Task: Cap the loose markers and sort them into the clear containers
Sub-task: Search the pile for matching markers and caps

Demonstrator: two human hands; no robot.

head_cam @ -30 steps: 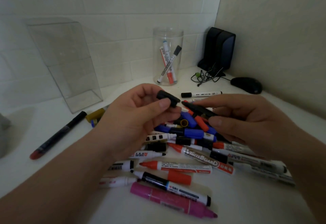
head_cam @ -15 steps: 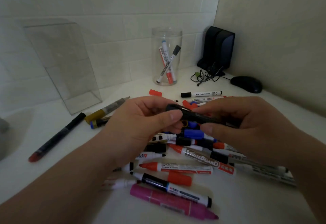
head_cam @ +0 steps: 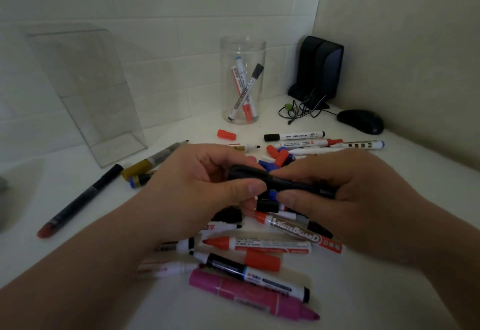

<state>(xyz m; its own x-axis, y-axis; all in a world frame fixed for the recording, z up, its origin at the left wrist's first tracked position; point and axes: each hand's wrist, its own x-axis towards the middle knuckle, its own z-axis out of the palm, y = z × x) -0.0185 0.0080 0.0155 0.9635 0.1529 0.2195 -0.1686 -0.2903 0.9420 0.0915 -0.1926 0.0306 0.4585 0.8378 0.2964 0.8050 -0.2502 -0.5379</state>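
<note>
Black plastic is what both my hands are clamped on: the slim black marker (head_cam: 293,185) lies crosswise above the pile, its barrel in the grip of my right hand (head_cam: 345,186), while my left hand (head_cam: 197,186) pinches the black cap (head_cam: 245,172) at its tip between thumb and forefinger. Whether the cap is fully seated I cannot tell.

I judge the marker light, stiff and a little slick, so I would hold the barrel near the middle and press the cap straight along its axis (a skewed push would likely let it slip).

Behind the pile, against the tiled wall, stands the clear round plastic jar (head_cam: 242,80), holding a few white-barrelled markers leaning together, one with a red end and one with a black end. To the left, the clear rectangular plastic box (head_cam: 85,93) looks empty.

Beneath my hands the white worktop (head_cam: 389,290) carries the heap of loose markers (head_cam: 259,251), several with bare tips, and a stray red cap (head_cam: 226,134).
</note>
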